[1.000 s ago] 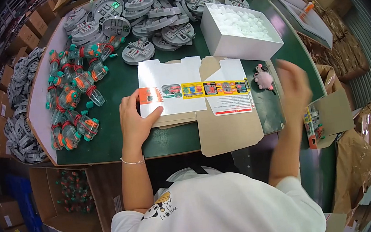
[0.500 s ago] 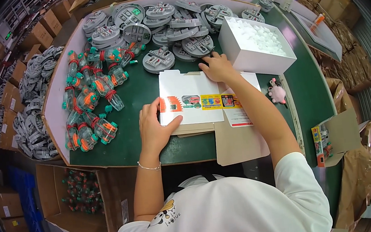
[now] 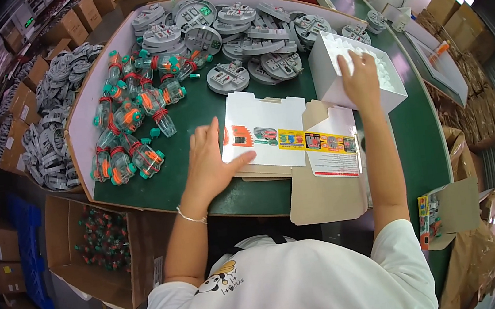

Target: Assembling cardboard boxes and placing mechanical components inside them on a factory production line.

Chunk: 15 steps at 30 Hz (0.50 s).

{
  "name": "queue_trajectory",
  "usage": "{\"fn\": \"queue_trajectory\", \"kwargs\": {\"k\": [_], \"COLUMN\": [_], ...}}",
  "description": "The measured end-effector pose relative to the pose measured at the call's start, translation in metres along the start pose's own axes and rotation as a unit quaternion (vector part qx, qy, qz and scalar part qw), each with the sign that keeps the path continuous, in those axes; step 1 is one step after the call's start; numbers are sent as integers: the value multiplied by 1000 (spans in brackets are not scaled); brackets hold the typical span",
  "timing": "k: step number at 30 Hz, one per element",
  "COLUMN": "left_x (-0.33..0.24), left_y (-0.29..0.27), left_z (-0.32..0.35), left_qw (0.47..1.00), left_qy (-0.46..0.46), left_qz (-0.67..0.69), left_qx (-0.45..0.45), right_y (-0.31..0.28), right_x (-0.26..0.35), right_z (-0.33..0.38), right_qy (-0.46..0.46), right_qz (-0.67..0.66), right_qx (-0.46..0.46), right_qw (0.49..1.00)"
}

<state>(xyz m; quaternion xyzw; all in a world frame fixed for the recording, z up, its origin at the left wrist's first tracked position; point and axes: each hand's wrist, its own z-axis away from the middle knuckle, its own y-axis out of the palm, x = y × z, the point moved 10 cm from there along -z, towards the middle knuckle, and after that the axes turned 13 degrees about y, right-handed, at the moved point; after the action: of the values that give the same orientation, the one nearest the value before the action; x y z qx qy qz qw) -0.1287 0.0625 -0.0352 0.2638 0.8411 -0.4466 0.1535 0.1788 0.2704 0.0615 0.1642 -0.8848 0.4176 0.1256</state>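
Observation:
My left hand (image 3: pixel 210 164) lies with thumb and fingers spread at the left edge of a printed carton (image 3: pixel 265 147). The carton is unfolded flat, its white face up with orange and yellow print, over brown card on the green table. My right hand (image 3: pixel 362 78) hangs over an open white box (image 3: pixel 329 79), fingers apart and reaching toward its contents. Small white pieces (image 3: pixel 383 70) fill that box; their exact kind is too small to tell. Nothing shows in my right hand, though its fingertips partly cover the pieces.
Round grey parts (image 3: pixel 229 77) are heaped at the table's back. Clear toy bodies with orange and green parts (image 3: pixel 128 116) lie at left. A cardboard box (image 3: pixel 68 275) of similar pieces stands below left. A printed box (image 3: pixel 431 218) sits at right. People work beyond the table.
My right hand has moved from the carton's top edge up and right to the white box. My left hand stays at the carton's left edge. The whole view has shifted slightly.

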Motion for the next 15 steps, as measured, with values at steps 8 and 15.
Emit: {"fn": "queue_trajectory", "kwargs": {"k": [8,15], "left_x": [113,119], "left_y": [36,76], "left_z": [-109,-132], "left_qw": [963,956], "left_qy": [-210,-249], "left_qz": [26,-102], "left_qx": [166,117], "right_y": [-39,13], "right_x": [37,66], "right_z": [29,91], "right_qy": [-142,-126], "right_qz": [-99,-126], "right_qx": [-71,217], "right_qw": [982,960]}}
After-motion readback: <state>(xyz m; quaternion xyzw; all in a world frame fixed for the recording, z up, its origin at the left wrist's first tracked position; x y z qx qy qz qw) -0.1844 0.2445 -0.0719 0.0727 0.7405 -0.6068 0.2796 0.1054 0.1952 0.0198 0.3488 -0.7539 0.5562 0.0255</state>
